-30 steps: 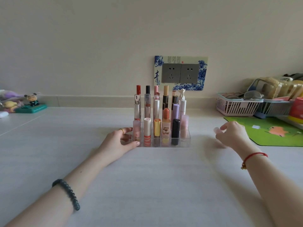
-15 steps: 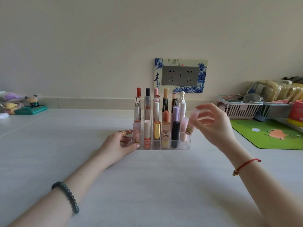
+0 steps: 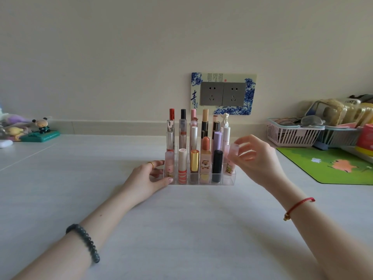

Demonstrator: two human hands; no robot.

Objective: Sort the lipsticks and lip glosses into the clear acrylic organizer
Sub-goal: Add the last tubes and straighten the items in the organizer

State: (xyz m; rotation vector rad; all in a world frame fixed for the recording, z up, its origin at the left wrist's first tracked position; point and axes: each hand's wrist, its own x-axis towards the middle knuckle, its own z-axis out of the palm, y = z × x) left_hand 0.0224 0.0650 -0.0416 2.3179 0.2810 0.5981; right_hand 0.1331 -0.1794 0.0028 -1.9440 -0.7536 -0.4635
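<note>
Pinch of right hand (image 3: 256,160) on cap of likely light, slick lip gloss (image 3: 230,162), frame centre; left hand (image 3: 147,178) flat against organizer (image 3: 228,179).

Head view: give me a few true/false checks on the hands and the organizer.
1. The right hand pinches the pink tube by its cap. True.
2. The left hand hovers clear of the organizer. False: its fingers and thumb rest against the front-left corner.
3. The pink tube is at the front-right slot. True.
4. The black lipstick stands in the back row. False: it stands in the front row, beside the pink tube.
5. A plug sits in the wall socket. False: both outlets are bare.
</note>
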